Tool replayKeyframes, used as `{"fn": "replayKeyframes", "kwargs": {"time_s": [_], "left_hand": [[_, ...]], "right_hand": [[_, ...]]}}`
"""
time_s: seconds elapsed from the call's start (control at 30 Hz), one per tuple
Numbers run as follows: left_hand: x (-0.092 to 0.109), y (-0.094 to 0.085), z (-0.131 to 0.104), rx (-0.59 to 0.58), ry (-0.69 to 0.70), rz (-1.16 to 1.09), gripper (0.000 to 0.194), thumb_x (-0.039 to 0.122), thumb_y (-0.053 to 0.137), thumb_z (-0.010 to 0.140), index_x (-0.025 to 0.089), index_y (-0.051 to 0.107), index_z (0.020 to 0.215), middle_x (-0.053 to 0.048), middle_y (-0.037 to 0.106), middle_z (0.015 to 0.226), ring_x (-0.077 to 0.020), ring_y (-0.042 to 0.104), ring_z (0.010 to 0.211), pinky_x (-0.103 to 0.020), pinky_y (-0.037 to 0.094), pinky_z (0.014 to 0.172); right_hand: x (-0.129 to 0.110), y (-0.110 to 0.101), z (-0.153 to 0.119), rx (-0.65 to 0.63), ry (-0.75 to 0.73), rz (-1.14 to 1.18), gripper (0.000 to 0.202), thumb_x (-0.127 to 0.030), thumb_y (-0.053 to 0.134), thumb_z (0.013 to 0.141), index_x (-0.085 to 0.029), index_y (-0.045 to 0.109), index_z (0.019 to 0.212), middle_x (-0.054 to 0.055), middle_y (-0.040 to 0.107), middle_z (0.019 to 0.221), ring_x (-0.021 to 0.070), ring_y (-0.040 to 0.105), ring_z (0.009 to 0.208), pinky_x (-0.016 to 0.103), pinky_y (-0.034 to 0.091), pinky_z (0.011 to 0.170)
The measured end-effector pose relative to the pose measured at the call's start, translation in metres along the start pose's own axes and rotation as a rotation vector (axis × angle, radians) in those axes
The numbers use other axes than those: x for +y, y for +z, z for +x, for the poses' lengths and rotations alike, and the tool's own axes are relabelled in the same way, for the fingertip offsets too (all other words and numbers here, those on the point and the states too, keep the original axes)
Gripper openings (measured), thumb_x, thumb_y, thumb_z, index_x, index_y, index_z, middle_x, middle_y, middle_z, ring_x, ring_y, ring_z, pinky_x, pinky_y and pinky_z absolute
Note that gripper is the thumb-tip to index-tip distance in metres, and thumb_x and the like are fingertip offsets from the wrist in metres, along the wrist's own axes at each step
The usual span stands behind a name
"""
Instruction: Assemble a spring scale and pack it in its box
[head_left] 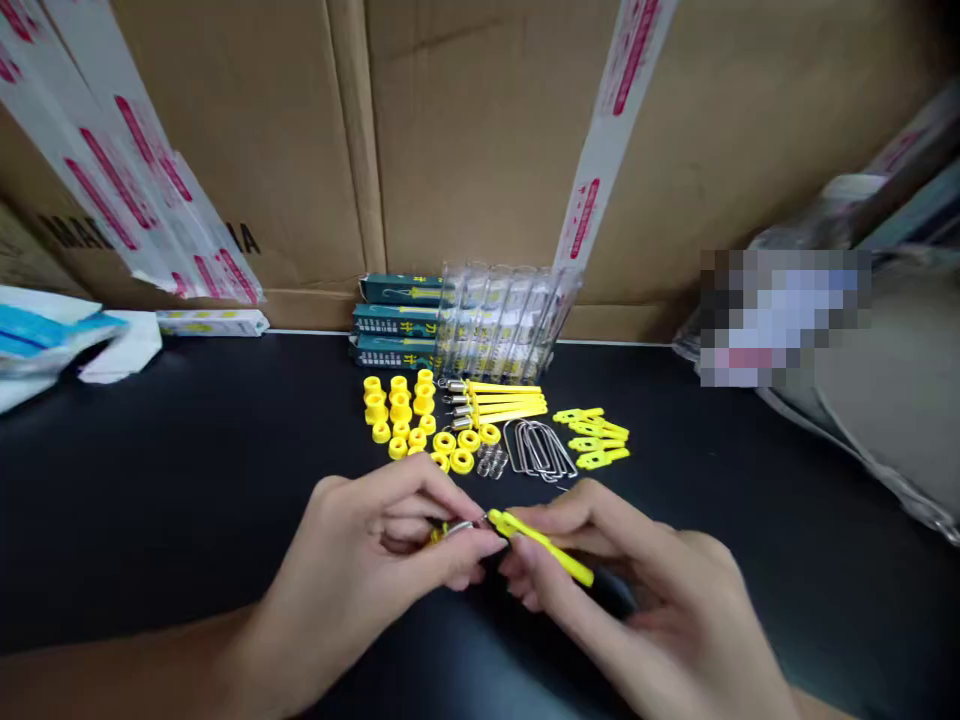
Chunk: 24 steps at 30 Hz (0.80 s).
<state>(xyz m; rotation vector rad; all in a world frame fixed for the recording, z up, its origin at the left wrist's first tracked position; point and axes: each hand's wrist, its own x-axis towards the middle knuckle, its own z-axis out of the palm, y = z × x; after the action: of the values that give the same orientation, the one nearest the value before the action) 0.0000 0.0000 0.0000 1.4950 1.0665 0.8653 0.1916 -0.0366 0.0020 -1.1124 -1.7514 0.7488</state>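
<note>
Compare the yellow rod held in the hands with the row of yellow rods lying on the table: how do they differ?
The held yellow rod is a single piece, pinched between the left hand and right hand; the row of yellow rods is several pieces side by side on the black table. The held rod slants down to the right; the row lies nearly level. Both are slim, bright yellow, with a metal end on the left.
</note>
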Motion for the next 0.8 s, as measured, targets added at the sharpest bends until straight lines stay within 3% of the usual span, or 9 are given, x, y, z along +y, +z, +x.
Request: {"fn": "replayKeyframes", "kwargs": {"time_s": [0.8], "left_hand": [[0.0041, -0.0003, -0.002, 0.002, -0.044, 0.031, 0.014, 0.03, 0.076, 0.08, 0.02, 0.067, 0.078, -0.001, 0.078, 0.064, -0.0228, 0.078, 0.061, -0.024, 0.064, 0.058]], "right_hand": [[-0.0006, -0.0031, -0.0028, -0.015, 0.005, -0.025, 0.01, -0.014, 0.064, 0.093, -0.022, 0.063, 0.088, -0.007, 0.076, 0.074, 0.0065, 0.073, 0.061, 0.011, 0.054, 0.061]]}}
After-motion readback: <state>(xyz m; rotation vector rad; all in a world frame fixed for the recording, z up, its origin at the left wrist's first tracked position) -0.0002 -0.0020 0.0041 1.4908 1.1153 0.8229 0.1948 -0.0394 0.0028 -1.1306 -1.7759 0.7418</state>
